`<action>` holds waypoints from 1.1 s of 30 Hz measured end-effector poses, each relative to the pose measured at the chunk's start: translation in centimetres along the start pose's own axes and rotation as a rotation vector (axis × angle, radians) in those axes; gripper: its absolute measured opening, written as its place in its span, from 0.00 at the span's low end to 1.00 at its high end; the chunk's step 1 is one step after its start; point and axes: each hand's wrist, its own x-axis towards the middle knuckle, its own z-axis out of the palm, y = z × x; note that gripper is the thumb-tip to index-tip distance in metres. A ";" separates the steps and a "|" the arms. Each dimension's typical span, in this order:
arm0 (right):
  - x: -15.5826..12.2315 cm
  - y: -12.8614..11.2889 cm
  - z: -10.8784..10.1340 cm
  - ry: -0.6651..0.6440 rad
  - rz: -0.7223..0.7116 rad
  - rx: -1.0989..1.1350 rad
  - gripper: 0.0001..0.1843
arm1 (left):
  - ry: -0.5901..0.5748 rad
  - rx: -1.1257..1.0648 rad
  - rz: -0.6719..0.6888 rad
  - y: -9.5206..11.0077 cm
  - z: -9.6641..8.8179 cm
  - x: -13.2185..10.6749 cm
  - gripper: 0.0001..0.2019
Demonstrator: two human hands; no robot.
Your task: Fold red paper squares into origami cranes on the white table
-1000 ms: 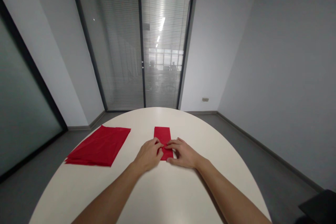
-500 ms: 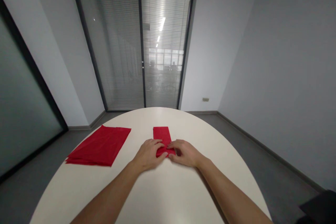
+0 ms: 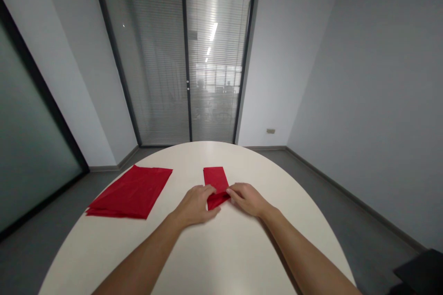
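Note:
A red cloth (image 3: pixel 215 177), folded into a narrow strip, lies on the table in front of me. Its near end is turned up in a small fold with a dark crease. My left hand (image 3: pixel 196 203) is at the strip's left edge, fingers curled over the fold and thumb by the near corner. At the right edge, my right hand (image 3: pixel 246 198) pinches the end of the fold between thumb and fingers. Some fingertips are hidden.
A stack of larger red cloths (image 3: pixel 133 193) lies on the left of the round white table (image 3: pixel 207 258). A dark object (image 3: pixel 420 272) stands at the lower right, beyond the table. Behind are glass panels with blinds (image 3: pixel 152 64) and grey walls.
My right hand has shifted up and slightly right along the fold, its thumb leaving the near edge. More of the near end now shows. My left hand has barely moved.

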 end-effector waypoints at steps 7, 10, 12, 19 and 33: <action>0.0 0.1 0.0 0.008 0.046 0.029 0.29 | -0.009 -0.015 -0.085 0.1 0.0 0.1 0.08; -0.1 -0.1 -0.3 -0.009 0.023 0.054 0.25 | 0.021 -0.019 -0.101 0.0 0.3 0.3 0.04; -0.1 -0.1 -0.4 -0.036 -0.013 0.062 0.19 | 0.028 -0.021 -0.111 -0.1 0.4 0.4 0.06; -0.1 0.1 0.1 -0.018 0.011 0.050 0.18 | 0.013 -0.033 -0.144 0.2 0.0 0.3 0.12; -0.1 0.5 0.5 0.063 0.102 0.134 0.16 | 0.069 0.072 -0.211 -0.8 1.0 0.5 0.12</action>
